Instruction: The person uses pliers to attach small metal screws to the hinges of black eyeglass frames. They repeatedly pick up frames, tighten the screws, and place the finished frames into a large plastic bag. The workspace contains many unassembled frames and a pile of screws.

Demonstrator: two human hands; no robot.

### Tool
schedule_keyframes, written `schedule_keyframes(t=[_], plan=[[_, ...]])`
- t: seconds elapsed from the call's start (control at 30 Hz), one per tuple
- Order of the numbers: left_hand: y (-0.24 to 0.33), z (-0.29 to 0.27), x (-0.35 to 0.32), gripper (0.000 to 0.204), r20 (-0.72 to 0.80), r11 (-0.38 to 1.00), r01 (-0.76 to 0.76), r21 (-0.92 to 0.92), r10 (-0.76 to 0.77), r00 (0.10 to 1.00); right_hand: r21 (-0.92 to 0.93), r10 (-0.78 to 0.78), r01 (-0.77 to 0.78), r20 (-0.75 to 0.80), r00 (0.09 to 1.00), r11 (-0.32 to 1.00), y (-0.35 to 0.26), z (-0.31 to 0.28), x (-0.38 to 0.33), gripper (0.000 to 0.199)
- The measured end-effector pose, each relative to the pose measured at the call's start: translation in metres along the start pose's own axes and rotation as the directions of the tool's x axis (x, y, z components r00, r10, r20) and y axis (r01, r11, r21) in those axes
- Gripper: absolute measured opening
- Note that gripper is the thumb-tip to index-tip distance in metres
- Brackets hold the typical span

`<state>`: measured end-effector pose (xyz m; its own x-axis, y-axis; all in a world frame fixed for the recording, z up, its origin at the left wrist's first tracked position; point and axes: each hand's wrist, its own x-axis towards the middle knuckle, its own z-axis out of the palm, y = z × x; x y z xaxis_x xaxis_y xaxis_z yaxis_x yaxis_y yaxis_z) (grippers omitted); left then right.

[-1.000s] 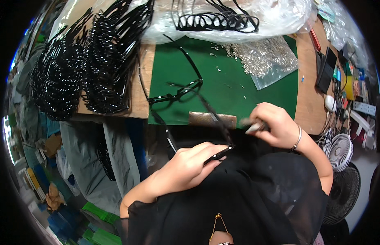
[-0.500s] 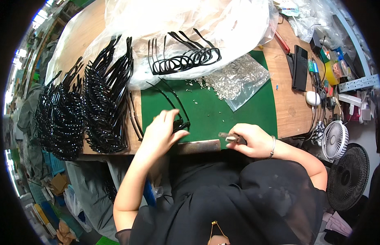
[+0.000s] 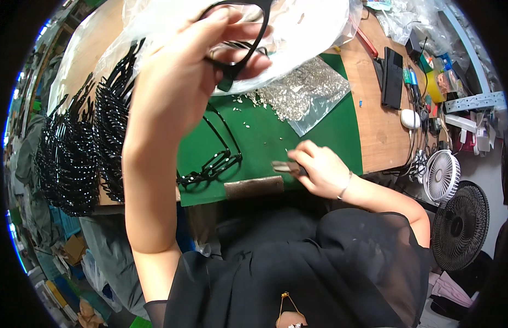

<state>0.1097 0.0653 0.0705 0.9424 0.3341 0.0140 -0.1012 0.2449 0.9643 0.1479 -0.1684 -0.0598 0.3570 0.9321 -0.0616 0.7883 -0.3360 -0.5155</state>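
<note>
Raised high and close to the camera, my left hand [image 3: 183,68] grips a black eyeglass frame [image 3: 261,34], its rim partly behind my fingers. My right hand [image 3: 325,169] is low over the green mat [image 3: 330,136], closed around a pair of pliers [image 3: 285,167] whose jaws point left. Below my left wrist, another black eyeglass frame [image 3: 226,160] lies on the mat with its temples stretching away from me. A brown strip [image 3: 255,186] sits at the mat's near edge, left of the pliers.
Dense rows of black eyeglass frames [image 3: 68,158] stand at the left. A clear bag of tiny pieces [image 3: 303,95] lies on the mat, with loose bits beside it. White plastic sheeting [image 3: 308,38] covers the back. A phone [image 3: 392,76], cables and fans [image 3: 442,169] are right.
My left hand has risen from the mat up toward the camera and now holds an eyeglass frame. My right hand with the pliers has shifted slightly left and away from me.
</note>
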Motion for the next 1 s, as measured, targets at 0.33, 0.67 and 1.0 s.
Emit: schedule_keyframes(t=[0.33, 0.67, 1.0], plan=[[-0.045, 0.007, -0.134, 0.075, -0.351, 0.985, 0.013, 0.175, 0.050, 0.935, 0.024, 0.083, -0.081, -0.107, 0.991, 0.996, 0.022, 0.001, 0.000, 0.022], [-0.086, 0.014, -0.145, 0.098, -0.243, 0.981, -0.108, 0.164, 0.146, 0.959, -0.118, 0.189, -0.207, -0.146, 0.971, 0.971, 0.027, 0.030, 0.028, 0.014], [-0.104, 0.018, -0.134, 0.090, -0.179, 0.955, -0.127, 0.270, 0.179, 0.967, 0.456, 0.190, -0.154, -0.034, 0.981, 0.877, -0.034, -0.017, 0.021, 0.016]])
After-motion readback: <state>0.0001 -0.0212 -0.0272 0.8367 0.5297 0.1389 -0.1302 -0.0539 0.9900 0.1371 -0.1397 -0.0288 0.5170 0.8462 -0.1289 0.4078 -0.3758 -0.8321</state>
